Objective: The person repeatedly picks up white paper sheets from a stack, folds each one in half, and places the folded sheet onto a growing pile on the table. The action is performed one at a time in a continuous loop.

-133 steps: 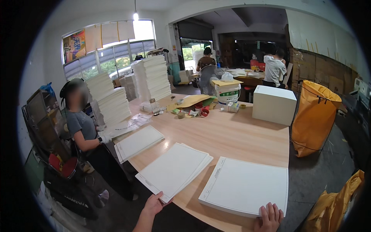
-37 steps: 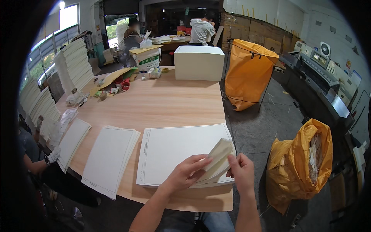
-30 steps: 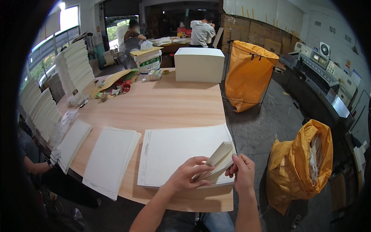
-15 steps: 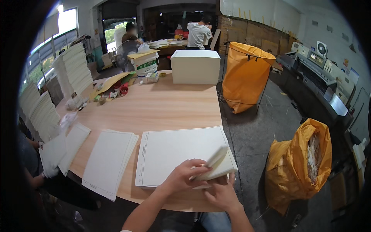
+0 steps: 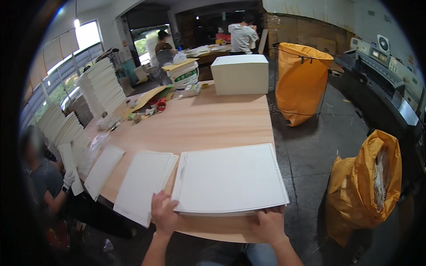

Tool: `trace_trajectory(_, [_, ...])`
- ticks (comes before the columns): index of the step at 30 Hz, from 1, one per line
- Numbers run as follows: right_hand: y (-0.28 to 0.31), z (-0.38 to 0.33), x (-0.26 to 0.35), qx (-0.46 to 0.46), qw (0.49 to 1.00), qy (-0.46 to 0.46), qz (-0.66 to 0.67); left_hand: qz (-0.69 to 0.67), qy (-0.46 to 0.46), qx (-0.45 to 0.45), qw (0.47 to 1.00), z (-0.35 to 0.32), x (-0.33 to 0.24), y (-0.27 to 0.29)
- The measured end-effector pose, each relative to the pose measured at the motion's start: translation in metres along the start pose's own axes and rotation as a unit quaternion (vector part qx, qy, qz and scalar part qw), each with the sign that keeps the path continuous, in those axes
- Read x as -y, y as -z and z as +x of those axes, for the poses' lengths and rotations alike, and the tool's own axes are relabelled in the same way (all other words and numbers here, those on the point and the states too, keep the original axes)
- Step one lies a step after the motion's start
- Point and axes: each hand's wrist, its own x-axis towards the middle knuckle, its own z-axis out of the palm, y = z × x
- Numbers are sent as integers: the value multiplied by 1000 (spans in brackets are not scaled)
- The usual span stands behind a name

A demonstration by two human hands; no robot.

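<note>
A stack of large white paper sheets (image 5: 230, 179) with thin printed border lines lies flat near the table's front edge. My left hand (image 5: 164, 215) holds its near left corner, thumb against the corner and fingers along the side. At the near right, my right hand (image 5: 270, 225) has its fingers curled around the front edge, their tips partly hidden by the paper. Just left of the stack, a second, slightly fanned pile of white sheets (image 5: 144, 184) reaches past the table edge.
A gloved co-worker (image 5: 46, 177) handles paper at the left. Tall paper stacks (image 5: 102, 84) stand beyond. On the wooden table (image 5: 213, 119) are a white block of paper (image 5: 239, 75), a bucket (image 5: 184, 77) and tape rolls (image 5: 160, 104). Orange bags (image 5: 301, 84) stand on the floor at right.
The bent-up right corner of the sheets now lies flat. My left hand has moved from that corner to the near left corner; the right stays at the near right. The view has shifted.
</note>
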Motion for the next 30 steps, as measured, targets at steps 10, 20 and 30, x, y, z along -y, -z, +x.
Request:
trace_trajectory(10, [-8, 1, -7, -59, 997, 40, 9, -439, 479, -11, 760, -69, -67, 6])
trace_trajectory(20, [-6, 3, 0, -43, 998, 33, -16, -697, 501, 107, 502, -40, -64, 20])
trace_trajectory(30, [16, 14, 25, -85, 989, 90, -79, -636, 444, -151, 613, -53, 96, 83])
